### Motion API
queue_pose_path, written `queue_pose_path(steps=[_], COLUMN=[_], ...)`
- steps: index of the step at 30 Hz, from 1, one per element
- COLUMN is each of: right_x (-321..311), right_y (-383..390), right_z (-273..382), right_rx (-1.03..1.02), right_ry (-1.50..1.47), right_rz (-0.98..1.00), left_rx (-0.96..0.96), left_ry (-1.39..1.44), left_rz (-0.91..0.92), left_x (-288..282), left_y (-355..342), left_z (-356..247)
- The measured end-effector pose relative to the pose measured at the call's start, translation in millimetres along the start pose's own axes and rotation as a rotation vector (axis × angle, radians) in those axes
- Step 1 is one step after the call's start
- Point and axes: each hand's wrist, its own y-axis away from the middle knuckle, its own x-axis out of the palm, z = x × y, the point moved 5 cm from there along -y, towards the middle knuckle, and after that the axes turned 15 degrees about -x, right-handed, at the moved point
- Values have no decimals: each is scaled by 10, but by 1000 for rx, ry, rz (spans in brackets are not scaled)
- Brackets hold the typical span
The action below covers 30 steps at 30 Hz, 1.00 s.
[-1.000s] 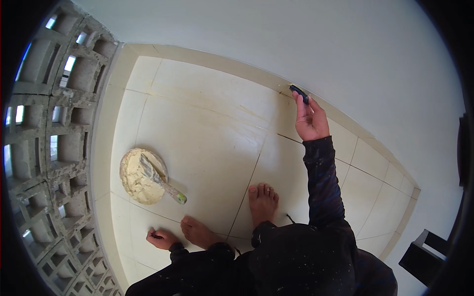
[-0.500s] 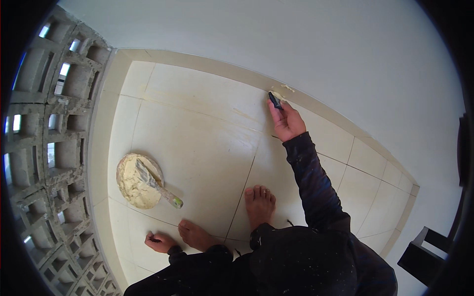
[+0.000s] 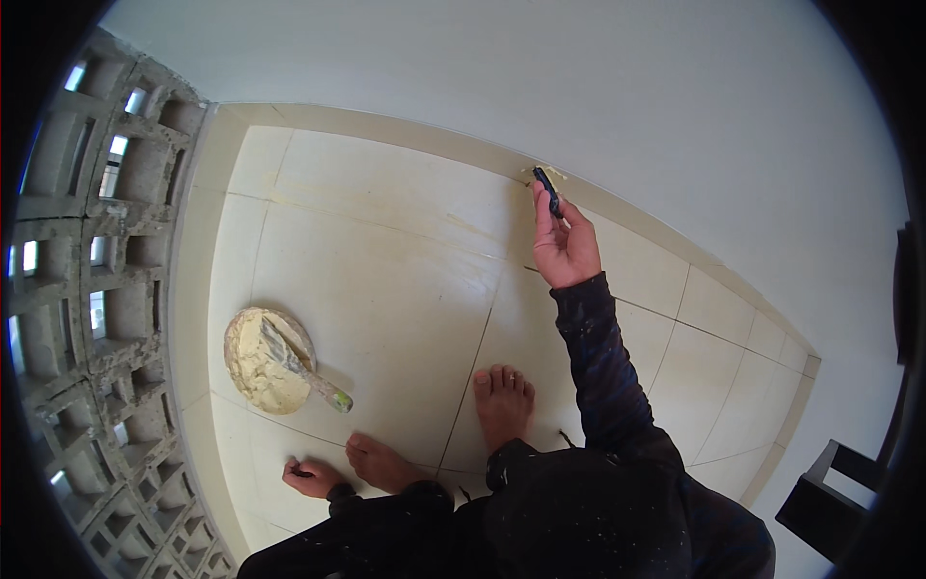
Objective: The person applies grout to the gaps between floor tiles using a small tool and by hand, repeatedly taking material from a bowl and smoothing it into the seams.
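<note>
My right hand (image 3: 567, 249) reaches out to the tiled skirting (image 3: 395, 135) at the foot of the wall. It grips a small black-edged scraper (image 3: 547, 190), its edge against or very near the skirting joint. Cream paste (image 3: 557, 175) is smeared around that spot. My left hand (image 3: 311, 477) rests low beside my left foot, its fingers curled; what they hold, if anything, is hidden. A round bowl (image 3: 230, 352) of cream grout-like paste (image 3: 265, 381) stands on the floor at left. Lying across it is a putty knife (image 3: 307, 367) with a green-tipped handle.
Pale tiles (image 3: 386, 289) cover the floor, with dark joints and faint paste streaks (image 3: 473, 227). A wall of pierced concrete blocks (image 3: 125, 261) rises at left, a plain white wall (image 3: 617, 87) ahead. My bare right foot (image 3: 504, 410) and left foot (image 3: 381, 463) stand near. A black object (image 3: 825, 502) is at right.
My right hand has turned the scraper more upright at the skirting. The view has shifted slightly. My left hand, the bowl and the putty knife stay where they were.
</note>
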Motion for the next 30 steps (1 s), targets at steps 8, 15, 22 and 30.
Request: queue_pose_path(steps=[8,15,22,30], right_x=[-65,-84,-252,-510], right_y=[11,129,358,99], right_z=[-3,123,292,171], right_rx=[29,34,-211,-77], right_ry=[-120,-151,475,732], right_rz=[17,46,157,-35], left_rx=[-1,9,105,40], left_ry=[4,49,64,64], left_rz=[-10,-34,-93,-73], left_x=[7,24,-18,-9], left_y=[-38,39,-8,38], left_z=[67,-67,-51,-114])
